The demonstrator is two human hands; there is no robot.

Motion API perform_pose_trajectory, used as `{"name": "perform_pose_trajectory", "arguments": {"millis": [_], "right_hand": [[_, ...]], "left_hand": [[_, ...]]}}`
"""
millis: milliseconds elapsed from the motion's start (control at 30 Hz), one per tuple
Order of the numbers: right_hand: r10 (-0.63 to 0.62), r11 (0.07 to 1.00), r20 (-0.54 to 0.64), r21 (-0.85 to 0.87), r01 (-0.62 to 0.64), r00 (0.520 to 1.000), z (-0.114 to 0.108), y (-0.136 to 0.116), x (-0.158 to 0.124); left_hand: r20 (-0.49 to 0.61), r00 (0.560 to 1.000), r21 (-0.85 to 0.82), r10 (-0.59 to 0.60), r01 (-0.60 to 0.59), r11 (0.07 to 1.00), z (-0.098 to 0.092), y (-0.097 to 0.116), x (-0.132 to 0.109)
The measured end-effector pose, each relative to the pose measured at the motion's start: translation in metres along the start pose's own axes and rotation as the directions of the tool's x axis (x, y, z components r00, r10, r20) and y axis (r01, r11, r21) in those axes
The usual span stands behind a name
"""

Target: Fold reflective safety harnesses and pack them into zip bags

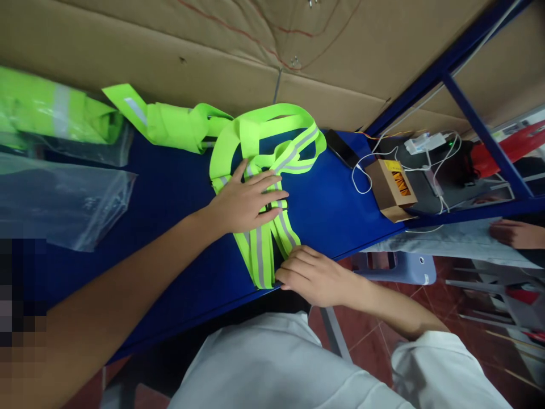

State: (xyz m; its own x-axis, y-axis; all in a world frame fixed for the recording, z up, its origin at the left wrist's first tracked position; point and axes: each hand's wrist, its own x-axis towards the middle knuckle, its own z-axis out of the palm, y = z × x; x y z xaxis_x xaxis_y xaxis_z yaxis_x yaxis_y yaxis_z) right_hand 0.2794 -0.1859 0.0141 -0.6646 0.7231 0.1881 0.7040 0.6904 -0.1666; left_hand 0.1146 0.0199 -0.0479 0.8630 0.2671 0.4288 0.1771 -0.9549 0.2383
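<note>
A neon yellow-green reflective strap harness [260, 258] with grey stripes lies on the blue table, looped at its far end and lying in parallel bands near the front edge. My left hand [249, 201] rests flat across its middle, fingers spread, beside a dark buckle partly hidden by the fingers. At the table's front edge, my right hand [309, 275] has curled fingers gripping the harness's near right end; its fingertips are partly hidden. Another rolled neon strap [174, 126] lies behind, touching the harness or close to it.
Clear plastic bags [63, 199] and a bagged neon bundle [59, 111] lie at left. To the right are a black phone [340, 149], a cardboard box [389, 184] and a white power strip [426, 143] with cables. Beyond the blue frame [485, 130], another person's hand [517, 233] shows.
</note>
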Motion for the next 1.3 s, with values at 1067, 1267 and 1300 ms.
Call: {"name": "perform_pose_trajectory", "arguments": {"millis": [1067,1267,1300], "right_hand": [[0.038,0.997,-0.06,-0.058,-0.042,0.997,0.038,0.008,0.023],[0.067,0.998,0.006,0.022,-0.067,0.998,0.036,0.003,0.018],[0.06,0.998,0.005,0.028,-0.06,0.998,0.036,0.002,0.016]], "left_hand": [[0.179,0.981,-0.053,0.073,-0.064,0.997,-0.009,0.013,-0.01],[0.176,0.984,-0.066,0.038,-0.027,0.997,-0.01,0.009,-0.013],[0.177,0.984,-0.063,0.035,-0.024,0.998,-0.009,0.01,-0.014]]}}
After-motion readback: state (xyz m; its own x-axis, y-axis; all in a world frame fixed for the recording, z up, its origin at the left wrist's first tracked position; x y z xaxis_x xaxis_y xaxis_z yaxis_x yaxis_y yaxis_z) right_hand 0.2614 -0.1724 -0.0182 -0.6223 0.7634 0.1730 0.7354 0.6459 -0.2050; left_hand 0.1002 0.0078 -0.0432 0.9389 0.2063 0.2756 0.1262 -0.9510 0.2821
